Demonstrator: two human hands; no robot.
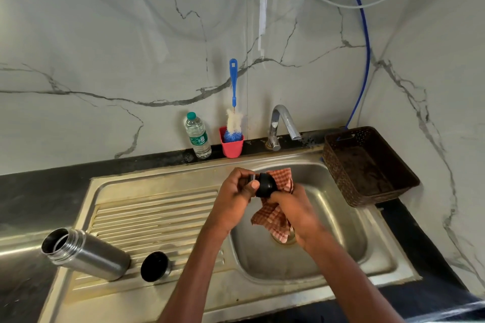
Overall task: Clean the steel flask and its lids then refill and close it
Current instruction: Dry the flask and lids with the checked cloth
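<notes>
- Over the sink basin, centre frame: left hand grips the black inner lid
- right hand closed around a checked cloth, seemingly against the lid
- lower left: open steel flask beside a cup lid on the drainboard

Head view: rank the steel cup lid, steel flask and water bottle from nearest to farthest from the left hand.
From the left hand:
1. Water bottle, behind, by the wall.
2. Steel cup lid, on the drainboard, toward the person; too close to call with the bottle.
3. Steel flask, far left.

Against the marble wall stand a plastic water bottle and a red cup holding a blue-handled bottle brush; a brown basket sits beside the tap.
</notes>
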